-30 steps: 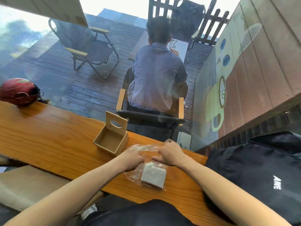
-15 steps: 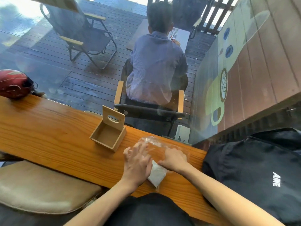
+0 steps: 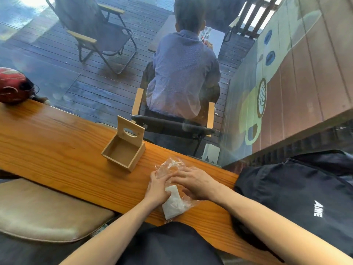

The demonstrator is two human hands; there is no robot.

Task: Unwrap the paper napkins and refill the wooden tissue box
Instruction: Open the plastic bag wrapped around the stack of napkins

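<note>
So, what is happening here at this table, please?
A person is unwrapping a pack of paper napkins on the wooden counter. The left hand and the right hand both work at the clear plastic wrapper, with the napkins inside it. The wooden tissue box stands open and empty beside them, not yet refilled.

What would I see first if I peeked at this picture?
Two bare hands, left hand and right hand, press on a crinkly plastic wrapper with white napkins inside, at the wooden counter's near edge. Just left of them stands an empty wooden tissue box, lid up.
</note>
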